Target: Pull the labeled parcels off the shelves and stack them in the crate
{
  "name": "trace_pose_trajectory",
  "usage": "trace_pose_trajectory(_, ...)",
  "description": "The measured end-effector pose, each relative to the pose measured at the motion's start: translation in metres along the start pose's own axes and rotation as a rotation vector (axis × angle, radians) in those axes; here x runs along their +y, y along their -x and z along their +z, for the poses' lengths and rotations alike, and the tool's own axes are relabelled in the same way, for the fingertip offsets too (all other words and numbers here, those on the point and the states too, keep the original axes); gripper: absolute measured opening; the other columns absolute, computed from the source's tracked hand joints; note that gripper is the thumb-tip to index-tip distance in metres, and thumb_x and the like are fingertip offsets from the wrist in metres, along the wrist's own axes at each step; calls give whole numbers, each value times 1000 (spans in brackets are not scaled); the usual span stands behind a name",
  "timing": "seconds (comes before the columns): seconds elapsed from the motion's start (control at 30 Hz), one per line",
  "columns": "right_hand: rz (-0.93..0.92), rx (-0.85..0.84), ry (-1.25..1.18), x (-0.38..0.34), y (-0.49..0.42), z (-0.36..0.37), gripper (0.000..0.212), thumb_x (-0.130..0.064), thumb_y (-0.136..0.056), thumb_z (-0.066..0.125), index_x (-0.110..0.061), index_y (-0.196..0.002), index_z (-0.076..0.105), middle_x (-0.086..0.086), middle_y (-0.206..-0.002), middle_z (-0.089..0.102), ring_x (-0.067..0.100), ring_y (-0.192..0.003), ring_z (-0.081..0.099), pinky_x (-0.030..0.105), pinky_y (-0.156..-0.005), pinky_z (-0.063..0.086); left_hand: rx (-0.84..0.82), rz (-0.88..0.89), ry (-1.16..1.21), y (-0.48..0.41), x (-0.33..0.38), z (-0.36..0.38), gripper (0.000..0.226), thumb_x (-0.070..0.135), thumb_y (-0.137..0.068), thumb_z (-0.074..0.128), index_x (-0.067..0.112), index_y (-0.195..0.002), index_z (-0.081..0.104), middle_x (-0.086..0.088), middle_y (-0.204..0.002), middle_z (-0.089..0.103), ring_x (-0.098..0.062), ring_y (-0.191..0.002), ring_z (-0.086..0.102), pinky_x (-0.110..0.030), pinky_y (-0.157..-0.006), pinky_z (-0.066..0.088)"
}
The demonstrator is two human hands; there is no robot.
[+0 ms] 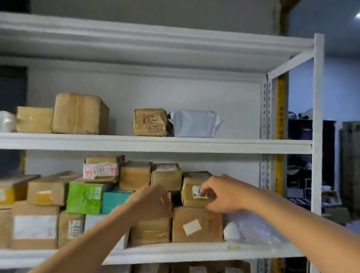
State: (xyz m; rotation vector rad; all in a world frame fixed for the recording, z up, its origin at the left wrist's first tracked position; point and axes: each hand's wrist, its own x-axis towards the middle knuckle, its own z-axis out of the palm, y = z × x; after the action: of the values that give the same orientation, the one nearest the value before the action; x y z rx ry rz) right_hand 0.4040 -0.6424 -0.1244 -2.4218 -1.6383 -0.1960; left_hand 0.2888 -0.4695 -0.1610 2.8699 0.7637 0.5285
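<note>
The white rack (196,146) fills my view, its lower shelf crowded with brown boxes (35,226). A big taped box (197,226) sits beneath the small labeled parcel (191,190). My right hand (223,197) pinches that parcel's front. My left hand (151,200) hovers before the stack, too blurred to tell its grip.

Motion-blurred left hand (151,200); label (196,191) on parcel (191,181) half behind right fingers (209,191).

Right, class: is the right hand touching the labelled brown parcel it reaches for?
Touching: head view shows right hand fingers curled over the labelled brown parcel.
</note>
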Motion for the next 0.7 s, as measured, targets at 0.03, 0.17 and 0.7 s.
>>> trace_pose_trajectory(0.03,-31,30,-10,-8,-6,-5,23,-26,-81,69,-14,-100,67,5,-94,68,22,-83,63,34,-72,52,32,-14,16,-1,-5,-13,10,37,-76,75,32,-78,67,3,-101,68,-14,-93,63,-32,-84,54)
trace_pose_trajectory(0.17,-110,131,-50,-28,-29,-17,15,-26,-84,71,-24,-80,56,-7,-78,56,12,-71,54,23,-58,41,136,-50,62,-4,-21,-54,13,36,-75,78,31,-76,66,4,-94,66,-15,-89,63,-31,-79,54)
trace_pose_trajectory(0.7,-118,592,-222,-70,-181,-63,27,-10,-82,67,-15,-106,54,-1,-102,62,11,-86,58,17,-66,46,542,19,179,-109,-101,-143,50,28,-74,83,17,-118,62,-3,-107,69,-19,-90,63,-33,-80,55)
